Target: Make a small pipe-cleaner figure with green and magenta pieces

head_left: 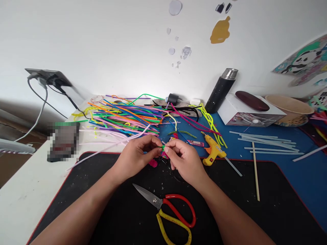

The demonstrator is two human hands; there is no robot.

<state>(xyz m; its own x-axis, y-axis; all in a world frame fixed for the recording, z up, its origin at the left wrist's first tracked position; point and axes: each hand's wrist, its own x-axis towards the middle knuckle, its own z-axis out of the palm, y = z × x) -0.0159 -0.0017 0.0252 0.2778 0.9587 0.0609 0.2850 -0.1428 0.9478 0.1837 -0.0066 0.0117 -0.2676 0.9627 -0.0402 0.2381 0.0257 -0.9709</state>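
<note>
Both hands meet over the far part of the black mat, fingertips almost touching. A small green piece of pipe cleaner (163, 148) is pinched between the thumb and forefinger of my left hand (139, 153) and those of my right hand (184, 158). Just below the fingers lies a bright pink fuzzy piece (153, 163), partly hidden by my left hand. Nearer to me, scissors (159, 204) with one red and one yellow handle rest on the mat, blades closed and pointing to the upper left.
Behind my hands spreads a pile of coloured pipe cleaners (125, 117). To the right lie a yellow glue gun (213, 149), several glue sticks (268, 142) and a wooden stick (255, 173). A black flask (221, 92), a white box (245, 110) and a beige bowl (288, 105) stand by the wall.
</note>
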